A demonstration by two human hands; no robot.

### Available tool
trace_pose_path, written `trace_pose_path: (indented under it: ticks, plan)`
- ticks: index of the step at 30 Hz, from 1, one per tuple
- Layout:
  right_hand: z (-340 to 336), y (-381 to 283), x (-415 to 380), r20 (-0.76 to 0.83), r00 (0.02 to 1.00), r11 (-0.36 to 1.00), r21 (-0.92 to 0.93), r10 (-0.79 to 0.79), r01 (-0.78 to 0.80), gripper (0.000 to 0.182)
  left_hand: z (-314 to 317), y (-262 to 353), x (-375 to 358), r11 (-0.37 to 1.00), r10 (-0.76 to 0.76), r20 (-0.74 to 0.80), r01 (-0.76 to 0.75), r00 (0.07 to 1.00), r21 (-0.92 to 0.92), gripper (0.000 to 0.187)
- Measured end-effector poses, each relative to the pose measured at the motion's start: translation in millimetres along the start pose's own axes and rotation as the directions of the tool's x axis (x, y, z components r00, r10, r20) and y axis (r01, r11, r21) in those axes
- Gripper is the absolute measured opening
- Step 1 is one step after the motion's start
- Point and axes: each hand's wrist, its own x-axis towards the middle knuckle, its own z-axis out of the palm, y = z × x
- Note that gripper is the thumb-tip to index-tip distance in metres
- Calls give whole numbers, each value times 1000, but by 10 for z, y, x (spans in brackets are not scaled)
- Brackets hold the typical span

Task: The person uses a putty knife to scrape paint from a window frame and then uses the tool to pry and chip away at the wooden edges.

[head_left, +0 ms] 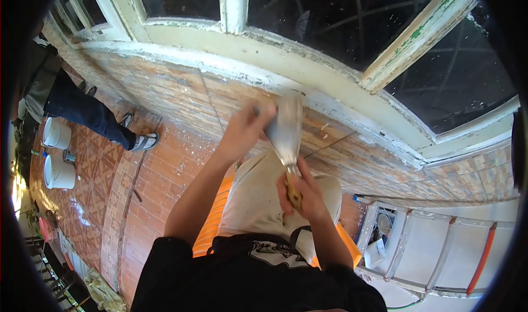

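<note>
**Putty knife [287, 141] in right-hand grip, blade beside left hand**

Right hand [311, 194]: fingers wrapped around the yellowish wooden handle [295, 194], so clamped on the tool. Left hand [247, 128]: raised, fingers bent, at the left edge of the broad metal blade [290, 119]. A grey shape [271, 129] shows between it and the blade; motion blur there. Cannot tell whether this is a second tool, nor whether the left fingers touch metal. The hands themselves are apart.

Position: putty knife stands in front of the lap, handle toward the body, blade pointing away, its blurred end seen against the window ledge [236, 74].

Handling (judgement): probably light; blade thin and stiff with slight spring toward the wide end; wood likely gives good friction, bare metal likely slicker. Best hold: full wrap on the handle, near the neck for control. Keep fingers on the flat faces, off the end edge and corners. Little about it looks fragile.

Surroundings: beyond both hands, a paint-worn window frame [308, 62] above a tile-clad wall [181, 89]. Below the hands, beige trousers [247, 202]. Right of the right hand, a ladder [437, 258]. Well left of the left hand, two white buckets [59, 172] and another person's legs [88, 108].
</note>
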Motion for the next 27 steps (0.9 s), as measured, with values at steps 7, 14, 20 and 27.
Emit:
trace_pose_path:
  ticks: [7, 14, 20, 27]
  plan:
    - [-513, 527, -1048, -359, 926, 992, 1, 118, -126, 47, -158, -674, -421, 442, -3, -111, 101, 994, 891, 70]
    - [-431, 405, -766, -311, 940, 967, -247, -141, 63, 53, -134, -543, -345, 585, 313, -151, -65, 938, 808, 77]
    - [-198, -201, -374, -108, 958, 592, -802, -266, 74, 55, 150, -382, -372, 599, 731, -102, -564, 675, 569, 80]
    - [-21, -63, -343, -135, 961, 584, -811, -243, 34, 54, 448, -503, -606, 545, 681, -29, -480, 732, 688, 49]
